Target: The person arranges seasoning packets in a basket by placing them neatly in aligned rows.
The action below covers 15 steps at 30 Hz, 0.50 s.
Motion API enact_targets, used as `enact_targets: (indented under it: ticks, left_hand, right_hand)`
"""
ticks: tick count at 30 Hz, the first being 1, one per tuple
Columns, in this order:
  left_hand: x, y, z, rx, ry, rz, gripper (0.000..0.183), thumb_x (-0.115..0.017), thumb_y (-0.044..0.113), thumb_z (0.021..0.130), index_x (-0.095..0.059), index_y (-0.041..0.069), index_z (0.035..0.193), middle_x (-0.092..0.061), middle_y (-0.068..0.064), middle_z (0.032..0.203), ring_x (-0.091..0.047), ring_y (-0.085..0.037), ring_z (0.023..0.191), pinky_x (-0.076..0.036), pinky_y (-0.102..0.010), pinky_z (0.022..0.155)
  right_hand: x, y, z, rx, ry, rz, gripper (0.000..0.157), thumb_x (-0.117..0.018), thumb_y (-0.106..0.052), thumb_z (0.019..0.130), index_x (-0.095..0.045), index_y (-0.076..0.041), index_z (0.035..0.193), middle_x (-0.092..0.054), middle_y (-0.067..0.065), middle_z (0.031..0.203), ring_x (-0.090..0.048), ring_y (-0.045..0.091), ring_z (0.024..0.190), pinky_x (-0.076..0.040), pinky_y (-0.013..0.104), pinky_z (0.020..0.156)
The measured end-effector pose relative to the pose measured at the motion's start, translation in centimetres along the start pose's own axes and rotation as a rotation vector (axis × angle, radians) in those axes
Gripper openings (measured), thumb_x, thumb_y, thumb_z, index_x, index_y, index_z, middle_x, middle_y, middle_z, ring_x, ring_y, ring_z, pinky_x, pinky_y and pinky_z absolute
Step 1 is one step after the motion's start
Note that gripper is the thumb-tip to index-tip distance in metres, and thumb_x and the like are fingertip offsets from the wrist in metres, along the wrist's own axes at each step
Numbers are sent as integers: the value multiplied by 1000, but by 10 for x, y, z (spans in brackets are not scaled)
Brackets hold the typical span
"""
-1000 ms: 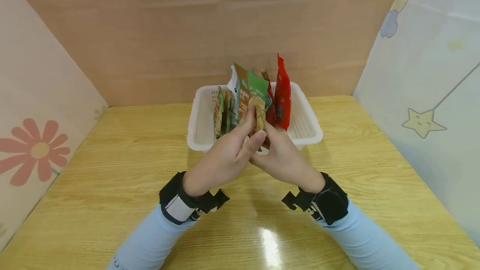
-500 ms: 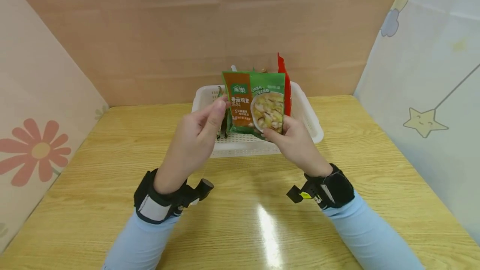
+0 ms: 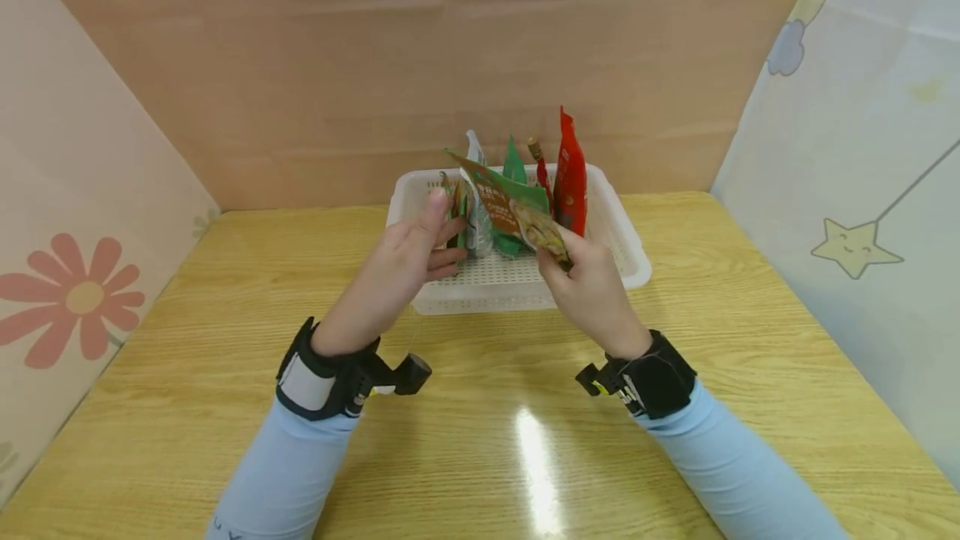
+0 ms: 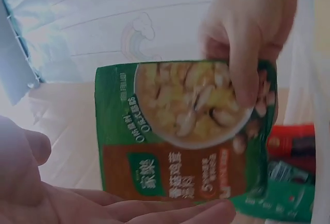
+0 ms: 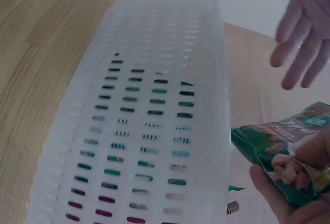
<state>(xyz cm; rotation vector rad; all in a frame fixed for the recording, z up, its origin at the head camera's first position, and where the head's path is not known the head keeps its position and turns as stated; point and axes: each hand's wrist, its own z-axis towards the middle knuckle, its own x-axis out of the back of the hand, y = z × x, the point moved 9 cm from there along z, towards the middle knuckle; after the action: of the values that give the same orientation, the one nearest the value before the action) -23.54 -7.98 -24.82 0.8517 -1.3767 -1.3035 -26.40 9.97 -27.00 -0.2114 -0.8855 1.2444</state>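
A green and brown soup packet [image 3: 498, 205] with a bowl of mushroom soup on its front is tilted over the white plastic basket [image 3: 491, 298]. My right hand [image 3: 592, 290] pinches it by the lower right corner, thumb on the printed face in the left wrist view. To the left, my left hand [image 3: 401, 252] is held with spread fingers over the basket's left part, holding nothing. A gap separates the left hand [image 5: 304, 33] from the packet [image 5: 289, 152] in the right wrist view.
Upright in the basket stand a red bag [image 3: 572, 177] at right, a slim red item with a gold-brown cap [image 3: 536, 152], a green packet [image 3: 513, 161], a white packet [image 3: 478, 219] and thin packets [image 3: 455, 232] at left. Wooden table [image 3: 480, 440] extends in front.
The packet was first between both hands, then faced forward in the right hand; now it is turned and tilted leftward. My left hand has come off it and its fingers have spread.
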Motion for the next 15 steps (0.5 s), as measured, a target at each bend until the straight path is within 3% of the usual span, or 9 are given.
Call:
enact_targets:
  ticks: [2, 4, 8, 11, 15]
  left_hand:
    - [-6, 0, 0, 6, -44, -85, 77, -27, 61, 103, -21, 6, 157, -41, -17, 151, -57, -30, 123, -48, -43, 98]
    - [-14, 1, 1, 9, -101, -152, 74, -27, 58, 104, -20, 7, 157, -39, -18, 152, -56, -33, 123, -47, -45, 99]
    - [-29, 2, 0, 23, -191, -271, 66, -26, 49, 107, -21, 5, 155, -43, -19, 149, -56, -36, 123, -46, -47, 100]
    - [-32, 4, -1, 15, -182, -366, 59, -32, 40, 108, -21, 4, 154, -47, -17, 145, -57, -33, 121, -50, -43, 97]
    - [-32, 5, -5, -2, -148, -432, 56, -41, 24, 107, -17, 6, 155, -40, -12, 148, -52, -28, 126, -50, -35, 95]
  right_hand:
    - [0, -7, 0, 80, 23, -64, 42, -60, 11, 91, -60, 3, 133, -67, 18, 120, -63, 22, 81, -52, 32, 67]
    - [-1, -15, -1, 162, 46, -123, 49, -61, 14, 89, -57, 2, 137, -64, 19, 126, -66, 24, 97, -55, 37, 77]
    - [-6, -29, -7, 301, 57, -208, 57, -65, 16, 85, -54, 2, 140, -58, 19, 135, -58, 29, 122, -49, 42, 97]
    - [-12, -38, -11, 381, 45, -252, 62, -71, 15, 82, -52, 4, 140, -55, 20, 140, -52, 30, 129, -45, 41, 102]
    - [-17, -47, -15, 447, 49, -307, 65, -76, 14, 77, -53, 6, 138, -53, 21, 140, -52, 31, 129, -47, 42, 99]
